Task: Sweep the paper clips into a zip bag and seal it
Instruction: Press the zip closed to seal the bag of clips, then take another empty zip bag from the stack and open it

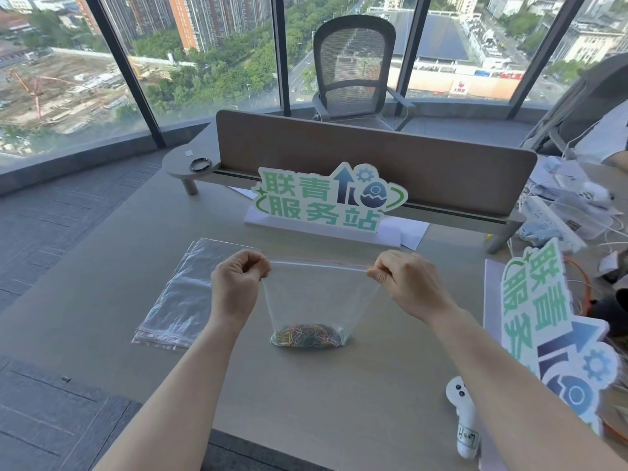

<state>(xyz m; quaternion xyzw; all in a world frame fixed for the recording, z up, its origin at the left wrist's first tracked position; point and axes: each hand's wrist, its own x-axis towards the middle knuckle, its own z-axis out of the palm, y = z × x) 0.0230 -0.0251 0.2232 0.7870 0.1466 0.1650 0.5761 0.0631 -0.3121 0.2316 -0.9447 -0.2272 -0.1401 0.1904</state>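
A clear zip bag hangs upright above the middle of the desk, its bottom resting on the surface. A heap of coloured paper clips lies inside at the bottom. My left hand pinches the bag's top left corner. My right hand pinches the top right corner. The zip strip with its red line is stretched taut between the two hands; whether it is pressed closed I cannot tell.
A stack of spare clear zip bags lies left of the bag. A green sign stands behind it before a brown divider. A second sign and a white controller lie at the right, with cables beyond.
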